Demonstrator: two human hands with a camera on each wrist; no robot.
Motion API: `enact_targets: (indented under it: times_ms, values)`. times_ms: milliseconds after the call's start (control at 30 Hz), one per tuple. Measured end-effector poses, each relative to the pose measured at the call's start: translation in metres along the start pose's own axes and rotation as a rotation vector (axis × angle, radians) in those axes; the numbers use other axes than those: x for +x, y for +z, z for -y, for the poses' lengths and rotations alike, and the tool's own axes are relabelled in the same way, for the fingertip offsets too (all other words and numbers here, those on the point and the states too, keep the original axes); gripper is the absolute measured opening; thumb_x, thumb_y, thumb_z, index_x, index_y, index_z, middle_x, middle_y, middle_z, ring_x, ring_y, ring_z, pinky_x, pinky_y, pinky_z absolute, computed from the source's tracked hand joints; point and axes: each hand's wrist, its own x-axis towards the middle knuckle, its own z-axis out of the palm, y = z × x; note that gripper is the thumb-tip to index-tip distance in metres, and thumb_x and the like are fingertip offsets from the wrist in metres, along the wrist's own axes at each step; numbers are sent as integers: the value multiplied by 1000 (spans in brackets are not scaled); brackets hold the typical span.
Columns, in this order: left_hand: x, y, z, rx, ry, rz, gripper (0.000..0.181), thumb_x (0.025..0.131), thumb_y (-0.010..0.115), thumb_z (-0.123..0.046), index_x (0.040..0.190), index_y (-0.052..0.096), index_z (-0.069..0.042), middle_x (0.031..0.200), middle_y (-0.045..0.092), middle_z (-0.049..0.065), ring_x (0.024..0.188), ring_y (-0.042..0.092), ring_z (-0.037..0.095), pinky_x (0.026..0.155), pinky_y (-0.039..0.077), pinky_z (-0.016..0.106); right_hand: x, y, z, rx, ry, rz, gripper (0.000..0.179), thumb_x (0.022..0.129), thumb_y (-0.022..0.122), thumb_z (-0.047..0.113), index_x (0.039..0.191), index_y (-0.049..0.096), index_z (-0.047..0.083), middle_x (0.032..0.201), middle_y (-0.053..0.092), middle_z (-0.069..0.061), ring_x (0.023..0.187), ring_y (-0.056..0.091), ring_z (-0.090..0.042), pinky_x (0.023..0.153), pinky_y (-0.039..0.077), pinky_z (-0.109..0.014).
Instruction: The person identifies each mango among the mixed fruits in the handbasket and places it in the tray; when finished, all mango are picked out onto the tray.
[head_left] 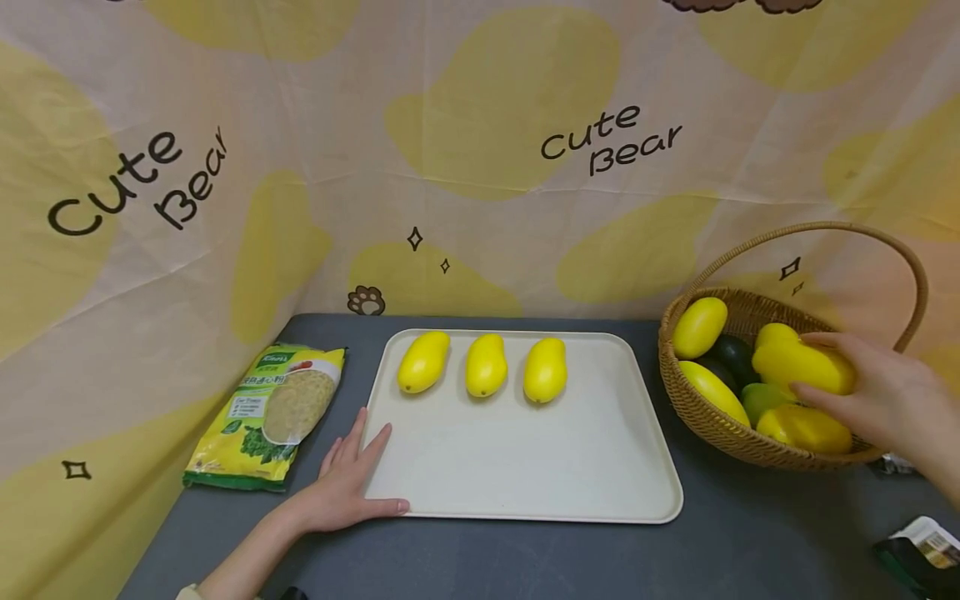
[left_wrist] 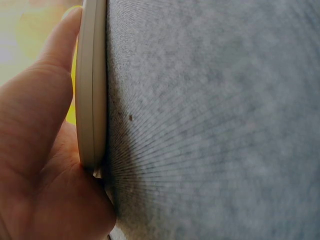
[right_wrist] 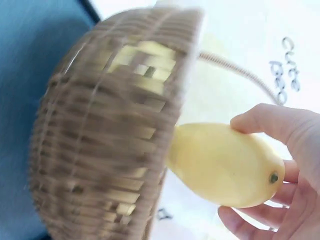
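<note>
A yellow mango [head_left: 810, 365] is in my right hand [head_left: 888, 392], gripped between thumb and fingers at the wicker basket's [head_left: 705, 417] opening. In the right wrist view, the held mango [right_wrist: 225, 165] shows its stem-end spot beside my palm. More yellow mangoes [head_left: 700, 327], dark green fruits [head_left: 733, 357] and a lighter green one [head_left: 765, 400] lie in the basket. My left hand [head_left: 341, 492] rests spread at the left front corner of the cream tray [head_left: 525, 467], thumb on its rim. Three mangoes [head_left: 486, 365] lie in a row along the tray's back.
A yellow and green food packet [head_left: 262, 417] lies left of the tray. The basket's tall handle [head_left: 825, 227] arches above the fruit. A dark package with a white label [head_left: 926, 550] sits at the right front. Behind the grey table [head_left: 480, 558] hangs a printed cloth [head_left: 480, 167].
</note>
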Motion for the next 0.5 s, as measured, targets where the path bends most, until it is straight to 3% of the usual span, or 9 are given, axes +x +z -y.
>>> enact_targets:
  times_ms: [200,500]
  values:
    - [0,0,1,-2,-1,-2,112,76,71,-65,155,20,-4,158,-17,25,144,-5,45,108,-5,65,-2,-4,30,68,-74,-60,60,78,82,27,123,57,-5,109,60,-31,70,54,-29,52,37,-31]
    - [-1,-1,-1,-2,-2,-5,113,75,71,-66,155,20,-4,158,-16,25,144,-4,45,108,-5,65,-6,-2,76,179,-179,-143,63,68,88,17,125,60,8,106,64,-12,74,49,-18,55,39,-26]
